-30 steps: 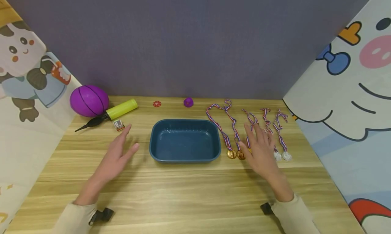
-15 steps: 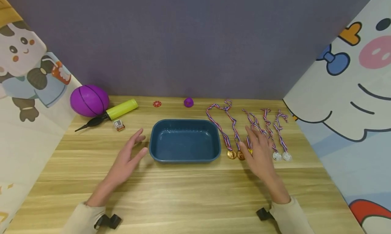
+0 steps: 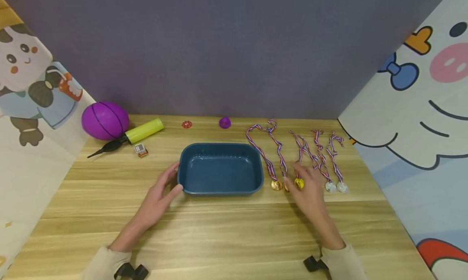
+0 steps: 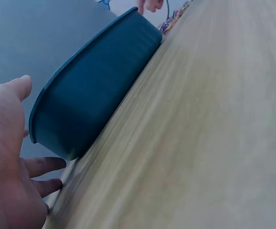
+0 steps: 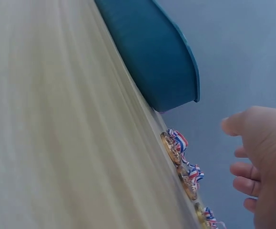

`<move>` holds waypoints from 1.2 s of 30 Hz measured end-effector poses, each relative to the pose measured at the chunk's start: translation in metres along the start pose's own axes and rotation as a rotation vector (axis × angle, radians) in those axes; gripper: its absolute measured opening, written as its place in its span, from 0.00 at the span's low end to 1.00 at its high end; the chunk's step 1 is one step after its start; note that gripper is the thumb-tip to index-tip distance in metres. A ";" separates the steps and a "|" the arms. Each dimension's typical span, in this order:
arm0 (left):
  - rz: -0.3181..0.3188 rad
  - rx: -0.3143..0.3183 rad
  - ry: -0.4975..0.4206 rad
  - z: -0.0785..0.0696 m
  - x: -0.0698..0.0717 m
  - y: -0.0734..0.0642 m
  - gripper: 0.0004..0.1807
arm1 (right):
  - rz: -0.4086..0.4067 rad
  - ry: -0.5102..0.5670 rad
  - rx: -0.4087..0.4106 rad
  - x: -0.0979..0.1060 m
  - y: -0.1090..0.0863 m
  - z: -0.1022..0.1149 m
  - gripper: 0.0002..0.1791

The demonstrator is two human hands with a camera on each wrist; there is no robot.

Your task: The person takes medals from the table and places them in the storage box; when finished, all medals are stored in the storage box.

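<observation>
Left hand (image 3: 155, 200) by blue basin (image 3: 220, 172), right hand (image 3: 308, 192) above row of medals (image 3: 330, 187)

Wood-grain tabletop (image 3: 234, 235) fills the lower view; dark grey panel (image 3: 226, 52) behind. Blue basin: rectangular, rounded corners, upright at mid-table. Purple basketball (image 3: 105, 120) at far left; yellow-and-black hand pump (image 3: 144, 131) lies slantwise beside it, black end to the near left.

Left hand: at the basin's left end, fingers and thumb spread, gripping nothing. Whether a fingertip touches the basin, cannot tell. Right hand: loosely spread, fingers slightly bent, nothing pinched; right wrist view shows it raised off the tabletop.

Medals: at least five, right of the basin, red-white-blue ribbons (image 3: 335, 165) trailing rearward. Gold-toned ones nearest the basin, one partly hidden by the right thumb; two silver at the right end.

Small box (image 3: 140, 150) near the pump, print illegible. Purple item (image 3: 224, 122) behind the basin, kind unclear. Red poker chip (image 3: 187, 124) flat, left of that.
</observation>
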State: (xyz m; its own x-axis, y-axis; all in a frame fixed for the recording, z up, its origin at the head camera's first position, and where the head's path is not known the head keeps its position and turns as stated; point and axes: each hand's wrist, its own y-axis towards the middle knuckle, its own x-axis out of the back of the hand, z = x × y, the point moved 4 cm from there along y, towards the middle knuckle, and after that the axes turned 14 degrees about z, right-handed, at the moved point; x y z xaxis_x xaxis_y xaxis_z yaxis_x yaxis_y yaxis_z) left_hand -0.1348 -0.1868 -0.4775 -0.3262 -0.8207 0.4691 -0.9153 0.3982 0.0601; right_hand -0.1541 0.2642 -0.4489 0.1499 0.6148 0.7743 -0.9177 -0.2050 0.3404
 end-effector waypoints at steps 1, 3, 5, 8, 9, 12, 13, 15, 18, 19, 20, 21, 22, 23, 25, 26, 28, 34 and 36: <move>0.000 0.000 0.004 0.001 -0.001 0.000 0.37 | 0.005 0.004 -0.008 -0.001 -0.001 0.000 0.26; -0.004 -0.011 0.008 0.002 -0.002 0.000 0.38 | 0.014 0.003 -0.018 -0.003 -0.003 -0.001 0.25; -0.011 -0.033 0.017 0.002 -0.004 0.000 0.38 | 0.020 -0.007 -0.023 -0.004 -0.004 -0.001 0.23; -0.016 -0.068 0.030 0.001 -0.006 0.001 0.39 | 0.026 -0.017 -0.032 -0.005 -0.006 -0.002 0.20; -0.018 -0.079 0.036 0.000 -0.007 0.001 0.40 | 0.031 -0.014 -0.036 -0.006 -0.006 -0.002 0.20; -0.021 -0.083 0.051 0.000 -0.009 0.001 0.41 | 0.047 -0.021 -0.037 -0.007 -0.006 -0.003 0.19; -0.022 -0.081 0.054 0.000 -0.009 0.001 0.41 | 0.056 -0.026 -0.033 -0.007 -0.006 -0.003 0.19; -0.022 -0.074 0.063 0.000 -0.009 0.001 0.40 | 0.070 -0.036 -0.020 -0.009 -0.006 -0.004 0.18; -0.020 -0.067 0.075 0.000 -0.009 0.000 0.40 | 0.089 -0.051 0.001 -0.013 -0.005 -0.004 0.17; -0.019 -0.067 0.076 0.000 -0.009 0.000 0.40 | 0.094 -0.048 0.003 -0.014 -0.005 -0.004 0.18; -0.019 -0.066 0.077 -0.001 -0.009 0.000 0.40 | 0.098 -0.049 0.005 -0.015 -0.005 -0.004 0.18; -0.019 -0.065 0.077 -0.001 -0.009 0.000 0.40 | 0.102 -0.051 0.006 -0.016 -0.005 -0.005 0.18; -0.019 -0.065 0.076 -0.001 -0.009 0.000 0.40 | 0.103 -0.055 0.007 -0.017 -0.005 -0.005 0.18; -0.018 -0.064 0.075 -0.001 -0.009 -0.001 0.40 | 0.104 -0.059 0.010 -0.017 -0.006 -0.004 0.19; -0.017 -0.062 0.073 -0.001 -0.010 -0.001 0.40 | 0.106 -0.069 0.012 -0.019 -0.006 -0.004 0.20; -0.016 -0.061 0.073 0.000 -0.010 -0.001 0.40 | 0.107 -0.075 0.016 -0.020 -0.006 -0.004 0.19; -0.016 -0.063 0.075 0.001 -0.010 -0.001 0.40 | 0.104 -0.087 0.032 -0.021 -0.007 -0.004 0.19; -0.022 -0.069 0.086 0.002 -0.010 -0.001 0.40 | 0.083 -0.099 0.081 -0.024 -0.007 -0.004 0.17; -0.023 -0.069 0.089 0.002 -0.010 -0.001 0.40 | 0.095 -0.092 0.080 -0.025 -0.007 -0.004 0.16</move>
State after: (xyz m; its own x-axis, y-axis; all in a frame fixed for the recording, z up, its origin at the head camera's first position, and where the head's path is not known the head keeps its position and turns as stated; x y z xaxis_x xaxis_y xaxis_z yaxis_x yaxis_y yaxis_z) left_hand -0.1313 -0.1796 -0.4840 -0.2800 -0.7917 0.5430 -0.9030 0.4092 0.1310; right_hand -0.1531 0.2531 -0.4726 0.1001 0.5185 0.8492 -0.8978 -0.3209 0.3017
